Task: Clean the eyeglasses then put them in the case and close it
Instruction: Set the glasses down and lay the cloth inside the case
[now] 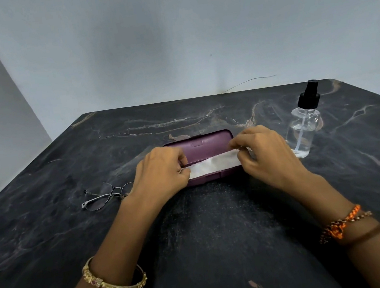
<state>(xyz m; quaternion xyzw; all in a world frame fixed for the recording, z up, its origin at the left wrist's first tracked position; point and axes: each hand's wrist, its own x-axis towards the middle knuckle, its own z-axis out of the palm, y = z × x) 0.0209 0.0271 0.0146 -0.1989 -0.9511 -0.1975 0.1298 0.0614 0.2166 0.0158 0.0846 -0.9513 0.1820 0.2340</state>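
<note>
I am looking down at the purple case [204, 145], which is lying open at the centre of the frame on the dark marble table [219, 236]. My left hand [161, 171] is pinching the left end of a white cloth [213, 165] stretched across the case, fingers curled. My right hand [265, 151] is pinching the cloth's right end. The eyeglasses [105, 195] are resting on the table just left of my left hand. A clear spray bottle [304, 127] is standing at right of centre.
</note>
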